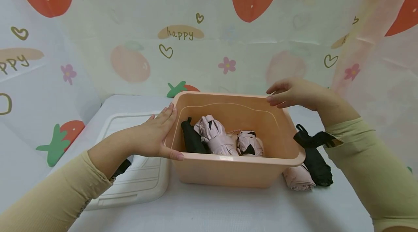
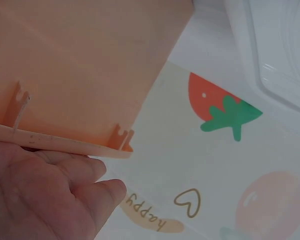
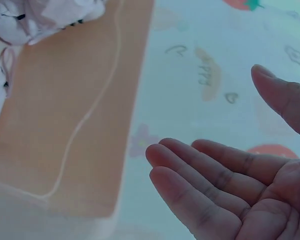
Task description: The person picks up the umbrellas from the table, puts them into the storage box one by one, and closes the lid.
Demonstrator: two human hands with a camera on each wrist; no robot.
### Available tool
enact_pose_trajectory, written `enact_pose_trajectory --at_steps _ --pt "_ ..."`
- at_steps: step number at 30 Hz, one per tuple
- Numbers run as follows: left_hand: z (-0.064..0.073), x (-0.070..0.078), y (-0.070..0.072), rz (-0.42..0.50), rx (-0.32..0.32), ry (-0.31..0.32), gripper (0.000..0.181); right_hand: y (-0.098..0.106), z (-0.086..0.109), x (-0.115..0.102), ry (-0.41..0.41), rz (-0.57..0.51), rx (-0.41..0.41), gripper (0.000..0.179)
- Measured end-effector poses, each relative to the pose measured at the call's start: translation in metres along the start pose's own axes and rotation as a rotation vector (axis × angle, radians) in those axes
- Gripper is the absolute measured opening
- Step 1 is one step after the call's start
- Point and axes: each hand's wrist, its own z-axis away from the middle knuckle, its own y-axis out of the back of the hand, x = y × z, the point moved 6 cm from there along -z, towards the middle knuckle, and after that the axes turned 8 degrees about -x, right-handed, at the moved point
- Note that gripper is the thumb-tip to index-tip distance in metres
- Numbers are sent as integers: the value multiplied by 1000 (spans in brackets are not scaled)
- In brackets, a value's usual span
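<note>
In the head view we count one peach bin (image 1: 225, 174), one white lid (image 1: 143, 174) and two hands. Inside the bin we make out one black bundle (image 1: 193, 137), one longer pink bundle (image 1: 218, 139) and one rounder pink bundle (image 1: 250, 145); what sits between the two pink ones is too hidden for us to tell. Outside, just beside the bin's right end, we find one rolled pink bundle (image 1: 298, 179) and one rolled black bundle (image 1: 320, 168). The lid's edge runs close along the bin's left side. We see room inside between the rounder pink bundle and the right wall, and tabletop (image 1: 212, 210) along the front. The left hand (image 1: 156, 137) rests on the bin's left rim, fingers straight, thumb on the front corner. The right hand (image 1: 295, 93) hovers by the right rear corner, fingers loosely bent, holding nothing.

In the left wrist view we count two notched ribs (image 2: 21, 105) beneath the rim, which lies against the slightly bent fingers.

In the right wrist view we see the fingers extended together, thumb spread wide, palm bare; the bin's edge stands apart from the fingertips, and the pink bundles lie farther off, inside.
</note>
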Motion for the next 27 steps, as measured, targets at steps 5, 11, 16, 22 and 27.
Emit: enact_pose_trajectory --at_steps 5,11,16,22,27 --pt "0 0 0 3 -2 2 131 13 13 7 24 -32 48 51" --pt "0 0 0 -2 -4 -2 131 31 33 24 1 -53 84 53" --pt "1 0 0 -2 -7 -1 131 44 46 44 35 -81 95 49" --pt "1 0 0 0 -12 4 130 56 61 79 8 -117 120 51" --pt "0 0 -1 -3 -10 5 131 60 72 114 -16 -196 110 35"
